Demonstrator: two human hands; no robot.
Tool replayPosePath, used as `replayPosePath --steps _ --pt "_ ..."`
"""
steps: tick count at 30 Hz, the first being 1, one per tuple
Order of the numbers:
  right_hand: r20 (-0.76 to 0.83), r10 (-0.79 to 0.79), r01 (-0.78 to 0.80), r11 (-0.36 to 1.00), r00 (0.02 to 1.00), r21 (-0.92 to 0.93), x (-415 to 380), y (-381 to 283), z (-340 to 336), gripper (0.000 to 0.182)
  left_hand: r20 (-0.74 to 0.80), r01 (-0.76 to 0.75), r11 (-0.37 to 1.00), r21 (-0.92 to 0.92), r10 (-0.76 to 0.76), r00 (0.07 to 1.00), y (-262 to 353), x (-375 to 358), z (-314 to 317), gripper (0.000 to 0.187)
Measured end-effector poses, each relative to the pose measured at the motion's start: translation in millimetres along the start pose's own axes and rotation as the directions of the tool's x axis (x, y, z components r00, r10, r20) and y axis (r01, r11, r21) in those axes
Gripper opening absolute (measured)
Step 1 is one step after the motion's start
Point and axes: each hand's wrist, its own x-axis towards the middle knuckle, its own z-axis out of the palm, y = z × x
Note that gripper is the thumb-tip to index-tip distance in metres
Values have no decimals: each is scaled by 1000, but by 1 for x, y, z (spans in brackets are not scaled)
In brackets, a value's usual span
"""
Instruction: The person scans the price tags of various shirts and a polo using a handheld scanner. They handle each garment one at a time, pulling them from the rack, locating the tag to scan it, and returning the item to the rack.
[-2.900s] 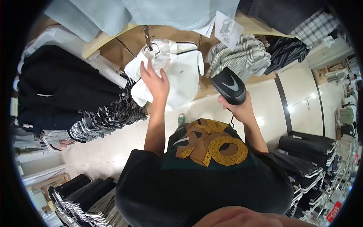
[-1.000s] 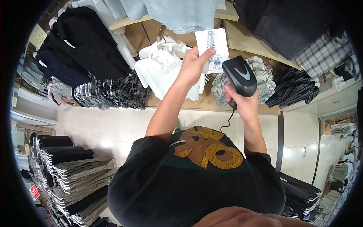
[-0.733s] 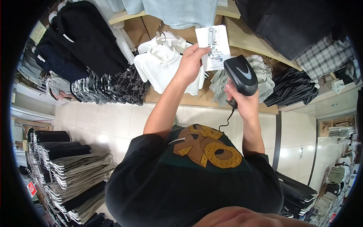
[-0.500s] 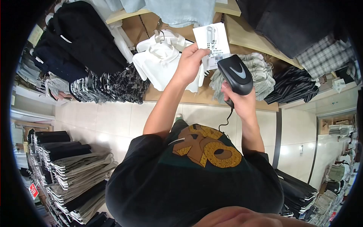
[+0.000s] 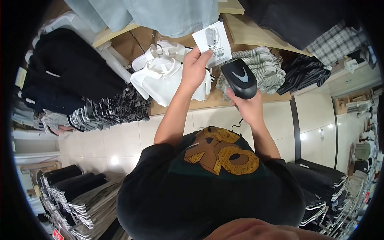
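A white tag [image 5: 212,43] is pinched by the left hand [image 5: 194,70]; a black scanner [image 5: 239,79] is gripped by the right hand [image 5: 249,109].

A clothing shop; dark folded trousers [image 5: 80,196] stacked in rows on hangers; striped folded shirts [image 5: 264,66] on a pale wooden shelf [image 5: 256,36]; white paper price tag [image 5: 212,38]; glossy tiled floor [image 5: 120,136].

Tag [image 5: 212,43]: barcode and small print, too small to read. Scanner [image 5: 239,78]: grey swoosh-shaped mark, no lettering. Shirt [image 5: 224,154]: big gold-brown print, characters unclear. Red sign [image 5: 57,235] at bottom edge, cut off, unreadable.
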Motion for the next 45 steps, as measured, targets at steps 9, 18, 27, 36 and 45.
replayPosePath --steps 9,18,27,36,45 --pt "-21 71 -71 997 997 -16 14 1 25 20 49 5 1000 -21 -4 999 3 15 -18 25" --pt "-25 30 -31 999 999 -27 19 -1 47 18 92 52 998 -28 -49 995 4 18 -39 27" --pt "-41 -5 6 999 999 40 21 -7 55 19 85 13 1000 -10 -12 996 12 20 -46 27" --pt "-140 -245 277 915 959 294 48 -61 17 46 193 -59 997 -45 67 979 23 3 -55 29" --pt "309 -300 286 954 902 90 85 -127 10 57 310 -72 995 66 48 950 43 -21 -42 30"
